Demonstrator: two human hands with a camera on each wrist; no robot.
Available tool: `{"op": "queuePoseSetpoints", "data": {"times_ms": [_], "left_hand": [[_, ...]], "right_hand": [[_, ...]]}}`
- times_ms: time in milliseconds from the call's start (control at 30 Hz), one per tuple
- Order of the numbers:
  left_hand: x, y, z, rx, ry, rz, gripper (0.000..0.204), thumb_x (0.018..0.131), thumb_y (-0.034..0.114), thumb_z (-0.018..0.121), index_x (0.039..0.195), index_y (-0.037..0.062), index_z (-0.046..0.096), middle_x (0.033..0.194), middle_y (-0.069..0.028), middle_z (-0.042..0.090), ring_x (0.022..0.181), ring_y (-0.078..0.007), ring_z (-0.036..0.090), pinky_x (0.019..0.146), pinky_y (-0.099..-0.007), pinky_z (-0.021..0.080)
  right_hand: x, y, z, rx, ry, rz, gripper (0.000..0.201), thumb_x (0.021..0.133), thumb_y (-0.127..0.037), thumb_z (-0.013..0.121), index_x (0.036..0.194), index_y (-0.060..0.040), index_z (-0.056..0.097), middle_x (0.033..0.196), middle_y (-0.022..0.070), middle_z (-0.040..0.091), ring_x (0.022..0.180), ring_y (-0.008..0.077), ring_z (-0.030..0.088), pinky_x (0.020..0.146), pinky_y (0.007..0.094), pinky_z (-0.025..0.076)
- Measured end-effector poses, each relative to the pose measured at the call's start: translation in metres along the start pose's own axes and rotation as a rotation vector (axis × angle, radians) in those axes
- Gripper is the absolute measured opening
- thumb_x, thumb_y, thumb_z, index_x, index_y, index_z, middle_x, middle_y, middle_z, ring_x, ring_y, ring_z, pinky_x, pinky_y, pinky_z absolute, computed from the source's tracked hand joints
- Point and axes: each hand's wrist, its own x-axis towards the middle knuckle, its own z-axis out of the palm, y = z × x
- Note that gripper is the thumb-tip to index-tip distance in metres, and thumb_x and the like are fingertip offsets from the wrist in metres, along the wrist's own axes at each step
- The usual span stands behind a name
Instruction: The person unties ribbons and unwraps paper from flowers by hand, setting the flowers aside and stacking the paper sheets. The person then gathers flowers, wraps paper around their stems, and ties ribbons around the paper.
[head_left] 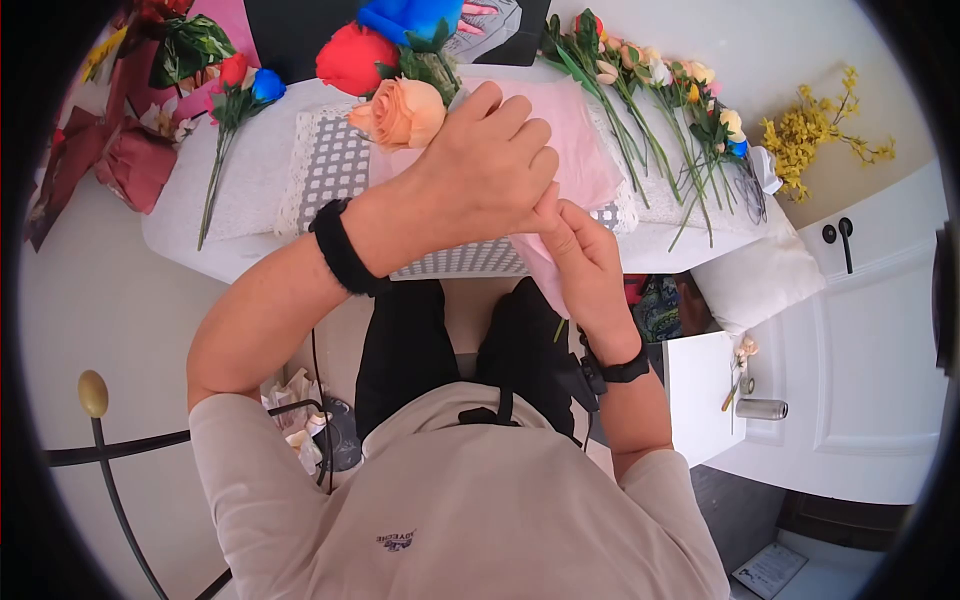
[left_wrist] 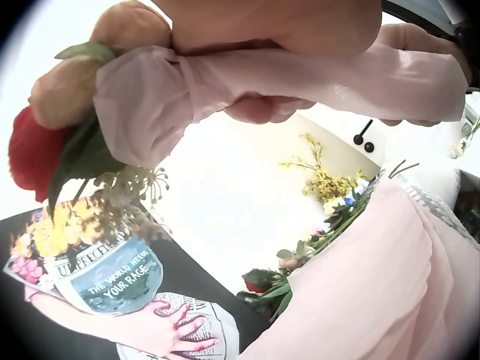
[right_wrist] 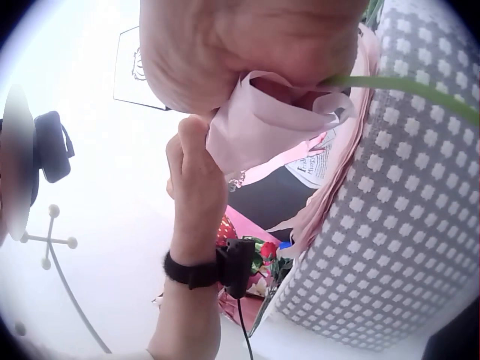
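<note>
A small bouquet with a red rose (head_left: 355, 60), a blue rose (head_left: 410, 18) and a peach rose (head_left: 405, 112) is held over the table. Pink wrapping paper (left_wrist: 345, 79) goes around its stems in a narrow sleeve. My left hand (head_left: 485, 165) grips the sleeve below the blooms, fingers curled. Lower down, my right hand (head_left: 590, 262) holds the paper's tail end, right beside the left hand. From the paper's open end in the right wrist view, a green stem (right_wrist: 420, 90) sticks out. The palm sides are mostly hidden.
Another pink sheet (head_left: 590, 130) lies on the grey checked cloth (head_left: 335, 160). Several loose flowers (head_left: 650, 120) fill the table's right side; a red-and-blue bunch (head_left: 228, 120) lies at left. Behind stands a black printed board (head_left: 290, 40). A white cushion (head_left: 760, 275) sits at right.
</note>
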Motion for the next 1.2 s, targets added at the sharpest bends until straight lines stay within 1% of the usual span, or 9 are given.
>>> {"op": "queuePoseSetpoints", "data": {"times_ms": [167, 233, 367, 467, 533, 667, 833, 1033, 1200], "left_hand": [[-0.014, -0.007, 0.004, -0.035, -0.097, -0.016, 0.020, 0.076, 0.024, 0.070, 0.071, 0.0079, 0.058, 0.062, -0.0081, 0.049, 0.065, -0.0275, 0.055, 0.073, -0.0411, 0.046], [-0.017, -0.010, 0.005, 0.026, -0.405, -0.037, 0.020, 0.075, 0.023, 0.071, 0.069, 0.0087, 0.057, 0.062, -0.0073, 0.051, 0.064, -0.0274, 0.055, 0.071, -0.0411, 0.046], [-0.010, -0.010, 0.010, 0.033, -0.307, -0.059, 0.021, 0.073, 0.023, 0.071, 0.066, 0.0098, 0.056, 0.064, -0.0068, 0.054, 0.063, -0.0270, 0.056, 0.071, -0.0398, 0.046], [0.001, -0.013, 0.009, 0.024, -0.088, 0.016, 0.022, 0.071, 0.023, 0.071, 0.064, 0.0099, 0.055, 0.065, -0.0074, 0.054, 0.064, -0.0268, 0.056, 0.071, -0.0393, 0.045], [0.009, -0.014, 0.006, -0.001, 0.075, 0.074, 0.022, 0.070, 0.024, 0.071, 0.064, 0.0098, 0.055, 0.066, -0.0078, 0.054, 0.065, -0.0269, 0.055, 0.071, -0.0390, 0.045], [0.000, -0.011, 0.002, -0.062, 0.007, 0.054, 0.024, 0.070, 0.027, 0.073, 0.064, 0.0091, 0.057, 0.063, -0.0076, 0.052, 0.067, -0.0271, 0.055, 0.071, -0.0399, 0.045], [-0.004, -0.015, -0.003, -0.050, -0.328, 0.043, 0.031, 0.086, 0.030, 0.071, 0.066, 0.0093, 0.058, 0.057, -0.0087, 0.052, 0.053, -0.0303, 0.054, 0.053, -0.0441, 0.043], [0.000, -0.019, -0.012, -0.009, -0.355, 0.185, 0.025, 0.092, 0.027, 0.066, 0.069, 0.0195, 0.063, 0.058, -0.0051, 0.059, 0.052, -0.0291, 0.062, 0.044, -0.0431, 0.042], [0.002, -0.017, -0.005, 0.034, -0.300, 0.142, 0.016, 0.086, 0.024, 0.068, 0.071, 0.0204, 0.063, 0.062, -0.0039, 0.061, 0.060, -0.0258, 0.065, 0.053, -0.0403, 0.045]], "right_hand": [[-0.003, -0.014, 0.003, -0.370, 0.015, 0.015, 0.025, 0.111, -0.021, 0.057, 0.115, 0.0017, 0.066, 0.086, 0.0145, 0.064, 0.072, 0.0201, 0.060, 0.064, 0.0326, 0.047], [-0.002, -0.010, 0.013, -0.553, 0.134, -0.236, 0.021, 0.109, -0.017, 0.058, 0.117, 0.0012, 0.065, 0.084, 0.0174, 0.065, 0.070, 0.0282, 0.063, 0.064, 0.0370, 0.049], [-0.002, -0.010, 0.014, -0.645, 0.139, -0.258, 0.018, 0.108, -0.013, 0.059, 0.118, 0.0010, 0.064, 0.086, 0.0203, 0.067, 0.073, 0.0357, 0.065, 0.066, 0.0407, 0.051], [-0.001, -0.017, 0.007, -0.599, 0.088, -0.088, 0.019, 0.110, -0.016, 0.057, 0.113, 0.0011, 0.065, 0.082, 0.0173, 0.064, 0.071, 0.0274, 0.063, 0.066, 0.0368, 0.050], [0.002, -0.016, 0.001, -0.184, 0.017, 0.062, 0.024, 0.112, -0.020, 0.055, 0.110, 0.0013, 0.066, 0.079, 0.0133, 0.058, 0.069, 0.0179, 0.056, 0.066, 0.0330, 0.047], [-0.002, -0.013, 0.002, 0.029, -0.020, 0.073, 0.030, 0.114, -0.023, 0.052, 0.108, 0.0021, 0.066, 0.076, 0.0098, 0.052, 0.071, 0.0124, 0.048, 0.065, 0.0299, 0.044], [-0.008, -0.011, 0.006, -0.523, 0.040, -0.238, 0.023, 0.107, -0.018, 0.063, 0.119, 0.0014, 0.065, 0.088, 0.0147, 0.066, 0.071, 0.0286, 0.066, 0.063, 0.0390, 0.050], [-0.010, -0.014, 0.014, -0.769, 0.075, -0.317, 0.036, 0.104, -0.016, 0.066, 0.136, 0.0013, 0.059, 0.098, 0.0245, 0.071, 0.081, 0.0436, 0.069, 0.070, 0.0432, 0.055], [-0.011, -0.006, 0.014, -0.800, 0.119, -0.287, 0.025, 0.102, -0.014, 0.067, 0.122, 0.0005, 0.065, 0.091, 0.0142, 0.068, 0.073, 0.0317, 0.067, 0.064, 0.0412, 0.052]]}}
